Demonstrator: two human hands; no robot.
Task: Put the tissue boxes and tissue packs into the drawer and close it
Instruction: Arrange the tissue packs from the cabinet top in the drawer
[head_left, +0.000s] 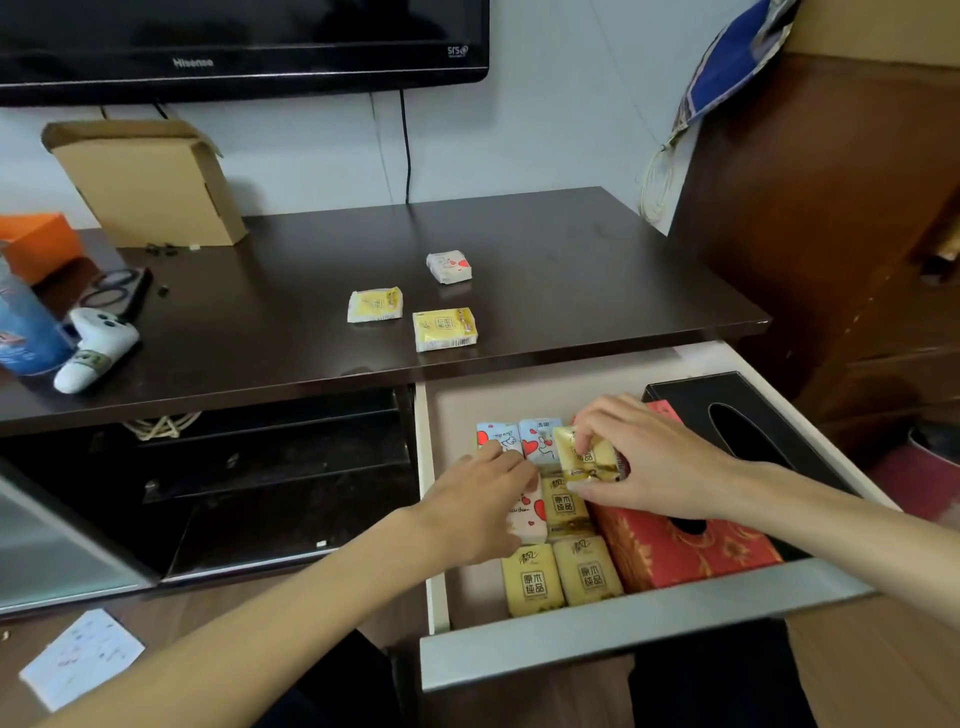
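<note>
The drawer (644, 644) stands pulled out under the dark tabletop. Inside lie a black tissue box (753, 415), a red patterned tissue box (675, 551) and several small tissue packs, yellow ones (561, 577) in front and heart-printed ones (537, 439) behind. My right hand (649, 457) pinches a yellow tissue pack (584, 457) just above the packs in the drawer. My left hand (478, 509) rests flat on the heart-printed packs, fingers spread. On the tabletop lie three loose packs: two yellow (375, 304) (444, 328) and one white with red hearts (449, 266).
A TV (244, 47) hangs above the table (571, 249). A cardboard box (150, 182), an orange box (36, 244), a white game controller (96, 348) and a blue bottle (23, 327) stand at the left. A brown wooden cabinet (831, 208) borders the right.
</note>
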